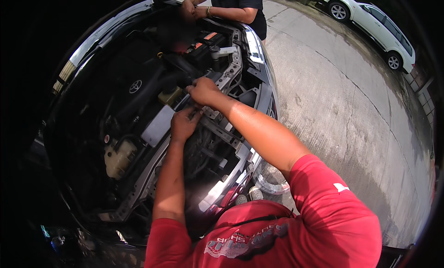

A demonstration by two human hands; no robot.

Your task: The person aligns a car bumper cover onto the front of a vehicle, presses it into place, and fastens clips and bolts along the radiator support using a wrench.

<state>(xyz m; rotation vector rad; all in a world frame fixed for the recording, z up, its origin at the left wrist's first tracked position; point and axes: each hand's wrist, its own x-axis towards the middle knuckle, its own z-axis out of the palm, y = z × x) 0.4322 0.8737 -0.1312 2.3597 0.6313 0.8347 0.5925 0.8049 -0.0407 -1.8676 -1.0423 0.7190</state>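
Both my hands are together over the front crossbar of a car's open engine bay. My right hand (203, 91) is closed, knuckles up, above the middle of the metal crossbar (215, 127); what its fingers hold is hidden. Just nearer to me, my left hand (184, 124) has its fingers bent and pressed against the same spot, and what is in them is too small to make out. A pale flat panel (158, 125) lies left of my left hand. Beyond it sits a yellowish reservoir (170, 97).
A dark engine cover (138, 83) fills the bay's middle, with a cream plastic tank (119, 158) at the near left. A battery (199, 51) is at the far side. Another person's forearm (231, 14) leans on the far fender. A white car (374, 25) stands across the concrete.
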